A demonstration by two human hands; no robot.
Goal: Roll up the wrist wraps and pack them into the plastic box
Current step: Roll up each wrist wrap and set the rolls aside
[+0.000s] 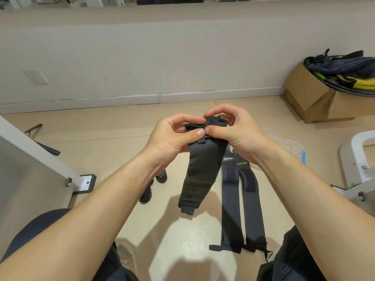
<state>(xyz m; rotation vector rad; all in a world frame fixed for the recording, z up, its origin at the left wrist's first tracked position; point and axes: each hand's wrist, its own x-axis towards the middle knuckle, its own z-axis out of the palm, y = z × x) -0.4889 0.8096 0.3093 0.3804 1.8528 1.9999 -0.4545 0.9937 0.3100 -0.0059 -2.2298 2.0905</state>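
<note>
A black wrist wrap (199, 171) hangs in the air in front of me, its top end curled over. My left hand (172, 136) and my right hand (233, 130) both pinch that curled top end between thumb and fingers. Two dark grey wrist wraps (239, 203) lie flat side by side on the floor below my right forearm. Two rolled wraps (154, 187) sit on the floor under my left forearm. The clear plastic box (288, 145) with a blue latch lies on the floor behind my right wrist, mostly hidden.
A cardboard box (316, 98) stuffed with dark and yellow gear stands at the right by the wall. Grey machine frames with bolted feet stand at the left (40, 173) and right (357, 175). My knees frame the bottom of the view.
</note>
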